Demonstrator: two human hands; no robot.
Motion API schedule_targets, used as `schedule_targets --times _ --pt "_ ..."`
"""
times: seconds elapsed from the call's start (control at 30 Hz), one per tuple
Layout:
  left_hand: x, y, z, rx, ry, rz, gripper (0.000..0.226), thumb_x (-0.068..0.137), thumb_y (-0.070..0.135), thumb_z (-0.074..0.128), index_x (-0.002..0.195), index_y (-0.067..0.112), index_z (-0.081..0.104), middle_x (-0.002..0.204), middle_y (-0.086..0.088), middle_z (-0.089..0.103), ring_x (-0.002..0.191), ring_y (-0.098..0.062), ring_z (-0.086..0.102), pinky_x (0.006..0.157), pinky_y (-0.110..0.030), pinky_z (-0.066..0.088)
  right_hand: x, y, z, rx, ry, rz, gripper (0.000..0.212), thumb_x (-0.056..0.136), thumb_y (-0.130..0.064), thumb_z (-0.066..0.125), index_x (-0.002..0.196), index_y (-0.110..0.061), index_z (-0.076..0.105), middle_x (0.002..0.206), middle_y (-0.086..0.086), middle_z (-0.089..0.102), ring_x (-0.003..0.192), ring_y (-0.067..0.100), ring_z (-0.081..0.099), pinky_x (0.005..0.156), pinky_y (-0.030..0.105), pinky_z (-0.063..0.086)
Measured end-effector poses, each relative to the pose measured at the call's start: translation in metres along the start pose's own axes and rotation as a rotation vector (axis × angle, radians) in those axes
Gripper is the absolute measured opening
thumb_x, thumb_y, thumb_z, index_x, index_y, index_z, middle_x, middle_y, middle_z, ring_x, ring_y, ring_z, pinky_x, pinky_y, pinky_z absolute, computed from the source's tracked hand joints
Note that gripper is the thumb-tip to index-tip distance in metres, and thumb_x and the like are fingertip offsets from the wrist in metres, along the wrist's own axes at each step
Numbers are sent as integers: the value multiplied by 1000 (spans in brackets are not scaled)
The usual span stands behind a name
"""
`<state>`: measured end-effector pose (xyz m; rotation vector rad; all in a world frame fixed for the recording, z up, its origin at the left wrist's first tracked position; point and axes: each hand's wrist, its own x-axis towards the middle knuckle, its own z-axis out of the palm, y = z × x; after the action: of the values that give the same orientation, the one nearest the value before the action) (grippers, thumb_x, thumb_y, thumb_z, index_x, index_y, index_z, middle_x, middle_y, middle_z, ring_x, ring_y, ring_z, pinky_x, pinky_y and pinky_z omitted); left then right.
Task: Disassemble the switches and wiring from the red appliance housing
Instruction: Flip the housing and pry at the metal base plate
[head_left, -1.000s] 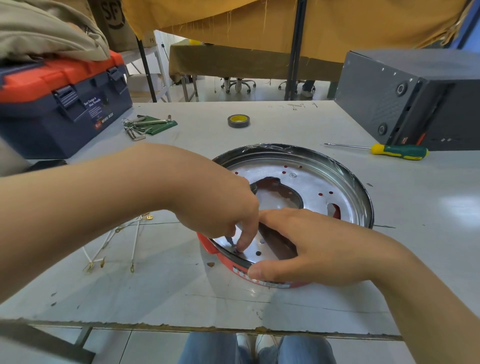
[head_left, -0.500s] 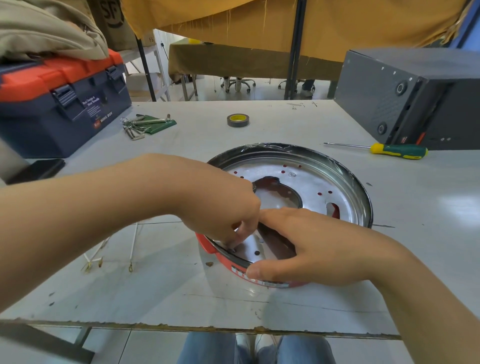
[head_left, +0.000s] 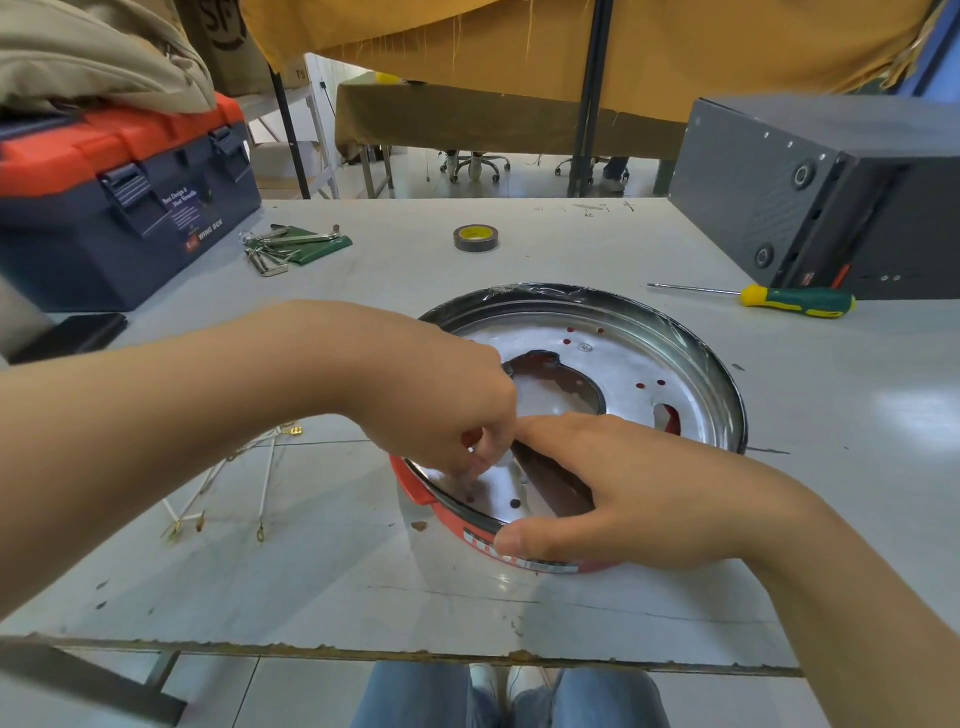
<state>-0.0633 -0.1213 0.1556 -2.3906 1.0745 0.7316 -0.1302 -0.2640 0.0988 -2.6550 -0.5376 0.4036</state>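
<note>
The red appliance housing (head_left: 451, 524) lies in the middle of the table, with a shiny perforated metal plate (head_left: 628, 364) set inside its dark rim. My left hand (head_left: 441, 410) reaches down over the near-left part of the plate. Its fingertips are pinched together on a small grey metal part that is mostly hidden. My right hand (head_left: 628, 493) grips the near rim, thumb on the red outer wall and fingers reaching into the plate's central cutout. Loose white wires with gold terminals (head_left: 228, 488) lie on the table left of the housing.
A green-and-yellow screwdriver (head_left: 795, 301) lies at the right, in front of a grey box (head_left: 831, 197). A roll of tape (head_left: 475, 238) and hex keys (head_left: 291, 247) lie farther back. A blue-and-orange toolbox (head_left: 119, 208) and a dark phone (head_left: 72, 335) are at the left. The table's rusty front edge (head_left: 415, 652) is close.
My left index finger was stretched down onto the plate; now the fingers have curled into a pinch at the same spot. My right hand and the housing have stayed put.
</note>
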Motion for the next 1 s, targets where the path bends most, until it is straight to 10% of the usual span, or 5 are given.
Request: schedule_targets --times 0.27,0.43,0.67,0.77,1.0 --pt "-1 -20 6 -52 135 222 12 91 31 54 81 35 59 83 8 60 75 -9 52 61 -12 38 0 5 1 14 -11 -4 78 64 -84 45 118 -28 50 97 -8 57 87 11 54 78 37 50" --pt "-1 -36 23 -251 283 282 10 91 32 54 89 33 64 82 6 61 76 -10 56 72 -30 47 0 8 -1 114 59 -49 98 59 -86 31 135 -27 45 149 -15 37 132 -13 23 103 18 31" --pt "-10 -40 32 -611 616 324 7 89 27 59 88 29 65 77 14 62 68 -8 61 61 -11 44 3 7 -9 533 427 -19 10 82 -24 71 91 -22 73 84 -12 73 78 -1 66 70 14 50" --pt "-7 -35 37 -758 726 329 6 89 24 61 88 26 66 69 15 62 62 -6 60 58 -15 46 3 -2 -14 631 505 -31 5 83 -10 71 80 -14 73 61 -11 66 55 -2 58 46 6 39" --pt "-6 -33 50 -1043 852 299 5 89 20 62 90 20 67 65 0 63 61 -9 57 64 -29 49 15 -15 -20 635 641 -20 12 83 -16 71 72 -18 69 62 -6 62 53 3 50 51 13 40"
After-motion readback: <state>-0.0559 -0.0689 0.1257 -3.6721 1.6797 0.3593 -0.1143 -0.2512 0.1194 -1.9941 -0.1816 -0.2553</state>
